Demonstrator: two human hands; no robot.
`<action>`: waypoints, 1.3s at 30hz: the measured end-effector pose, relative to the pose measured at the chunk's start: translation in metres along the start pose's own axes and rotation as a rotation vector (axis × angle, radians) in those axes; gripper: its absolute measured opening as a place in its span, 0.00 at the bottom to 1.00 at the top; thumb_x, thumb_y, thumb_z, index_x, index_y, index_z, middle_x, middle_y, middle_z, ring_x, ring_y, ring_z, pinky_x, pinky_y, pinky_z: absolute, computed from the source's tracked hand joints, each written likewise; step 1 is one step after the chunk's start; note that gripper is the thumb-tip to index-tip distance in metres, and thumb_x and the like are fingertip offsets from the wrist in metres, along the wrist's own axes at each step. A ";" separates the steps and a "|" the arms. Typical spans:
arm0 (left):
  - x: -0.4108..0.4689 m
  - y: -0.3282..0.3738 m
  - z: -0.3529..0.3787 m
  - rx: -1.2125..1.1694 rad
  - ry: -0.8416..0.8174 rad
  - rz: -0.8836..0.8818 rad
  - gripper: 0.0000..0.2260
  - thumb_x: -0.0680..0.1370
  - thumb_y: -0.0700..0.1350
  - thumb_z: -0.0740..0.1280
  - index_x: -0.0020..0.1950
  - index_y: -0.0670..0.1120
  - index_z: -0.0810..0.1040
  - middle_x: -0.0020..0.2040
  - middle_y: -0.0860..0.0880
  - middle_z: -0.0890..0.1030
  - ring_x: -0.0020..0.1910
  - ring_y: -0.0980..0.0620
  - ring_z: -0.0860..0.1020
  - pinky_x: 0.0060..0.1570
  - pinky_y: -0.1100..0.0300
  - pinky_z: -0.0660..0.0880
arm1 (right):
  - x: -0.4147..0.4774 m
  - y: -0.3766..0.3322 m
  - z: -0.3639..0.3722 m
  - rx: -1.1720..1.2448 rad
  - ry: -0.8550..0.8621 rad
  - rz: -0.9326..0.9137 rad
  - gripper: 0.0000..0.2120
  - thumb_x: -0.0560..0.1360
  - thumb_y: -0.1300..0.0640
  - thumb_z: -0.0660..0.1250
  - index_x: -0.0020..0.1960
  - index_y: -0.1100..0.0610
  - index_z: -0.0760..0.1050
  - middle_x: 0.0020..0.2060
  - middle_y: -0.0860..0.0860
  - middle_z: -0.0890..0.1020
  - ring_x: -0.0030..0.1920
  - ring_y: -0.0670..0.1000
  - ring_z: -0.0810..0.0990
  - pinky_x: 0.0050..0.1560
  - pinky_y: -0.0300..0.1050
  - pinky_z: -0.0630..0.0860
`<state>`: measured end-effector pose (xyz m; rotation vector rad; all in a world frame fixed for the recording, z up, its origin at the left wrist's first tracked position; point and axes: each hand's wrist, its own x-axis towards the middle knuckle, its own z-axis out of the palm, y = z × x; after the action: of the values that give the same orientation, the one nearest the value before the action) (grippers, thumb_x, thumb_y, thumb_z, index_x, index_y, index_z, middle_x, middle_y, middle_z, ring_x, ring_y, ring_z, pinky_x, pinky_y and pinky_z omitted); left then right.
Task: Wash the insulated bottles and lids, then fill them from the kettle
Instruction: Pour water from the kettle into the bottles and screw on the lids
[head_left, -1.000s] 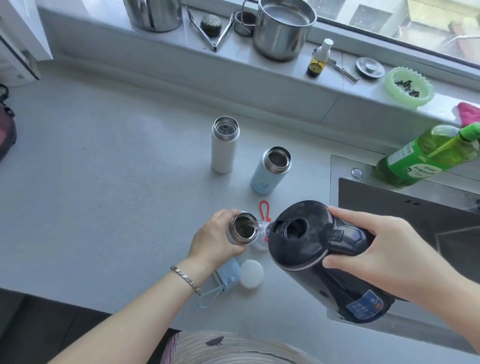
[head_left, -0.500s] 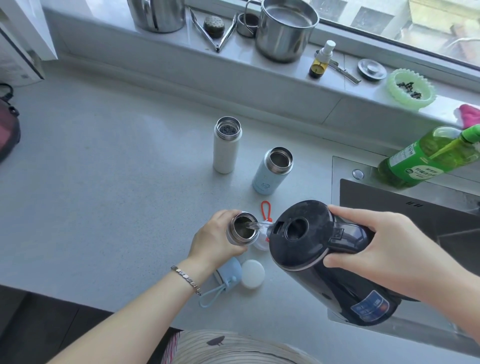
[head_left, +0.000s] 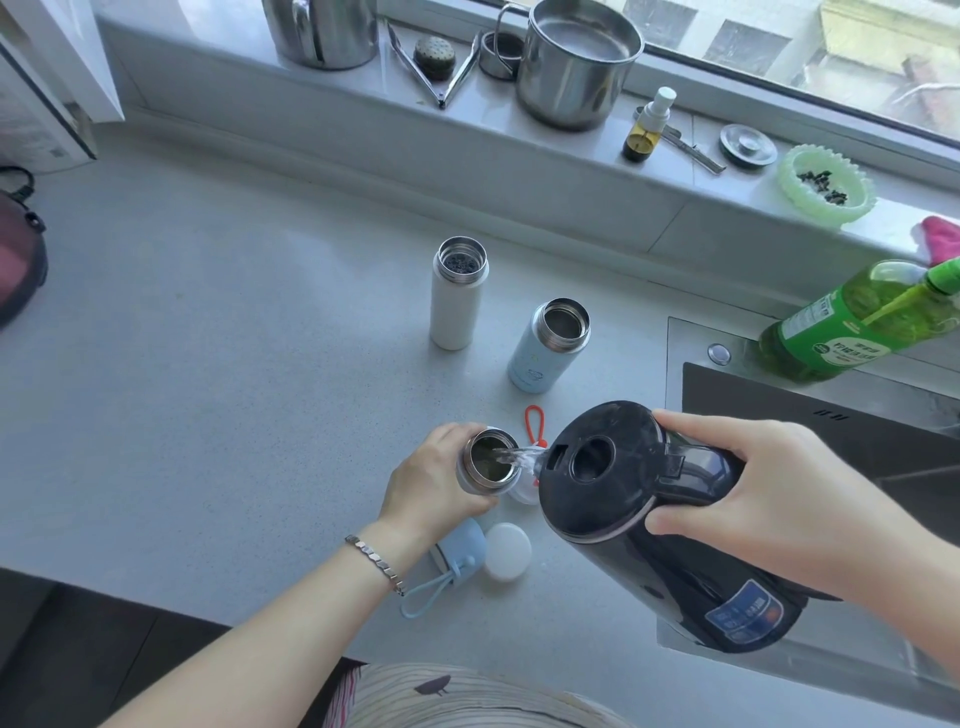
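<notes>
Only blurred labels: kettle (head_left: 665, 545), green bottle (head_left: 852, 322).

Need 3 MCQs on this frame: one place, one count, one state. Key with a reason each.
1. Where does the white lid lie?
A. on the windowsill
B. in the sink
C. on the counter beside the blue lid

2. How many open bottles stand with no hand on them?
A. one
B. two
C. four

3. The kettle is
A. tilted, pouring into the held bottle
B. upright on the counter
C. in the sink

1 C: it lies by the blue lid.
2 B: white bottle and light blue bottle.
3 A: the right hand tips it, a water stream enters the held bottle.
</notes>
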<state>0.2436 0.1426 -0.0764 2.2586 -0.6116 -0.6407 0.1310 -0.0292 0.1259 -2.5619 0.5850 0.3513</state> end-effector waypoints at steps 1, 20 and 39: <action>0.000 0.000 0.000 0.001 0.001 -0.001 0.30 0.63 0.47 0.76 0.64 0.55 0.72 0.62 0.58 0.73 0.60 0.57 0.73 0.52 0.67 0.67 | 0.000 0.000 0.000 0.002 -0.003 0.001 0.31 0.56 0.46 0.74 0.38 0.14 0.60 0.36 0.41 0.83 0.41 0.45 0.80 0.45 0.45 0.78; 0.000 0.003 -0.001 0.003 0.001 -0.002 0.31 0.63 0.47 0.76 0.64 0.55 0.72 0.62 0.57 0.74 0.60 0.55 0.74 0.56 0.61 0.71 | 0.006 0.002 0.001 -0.048 -0.075 0.086 0.27 0.56 0.42 0.72 0.51 0.27 0.67 0.40 0.46 0.83 0.44 0.45 0.78 0.46 0.44 0.76; -0.001 0.004 -0.003 0.012 -0.011 -0.008 0.31 0.64 0.48 0.76 0.65 0.54 0.72 0.63 0.56 0.74 0.61 0.55 0.73 0.57 0.61 0.71 | 0.009 0.000 -0.001 -0.083 -0.103 0.128 0.32 0.56 0.41 0.71 0.59 0.31 0.69 0.37 0.45 0.83 0.41 0.41 0.77 0.44 0.42 0.76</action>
<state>0.2436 0.1414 -0.0715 2.2709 -0.6142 -0.6554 0.1391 -0.0334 0.1239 -2.5730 0.7114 0.5584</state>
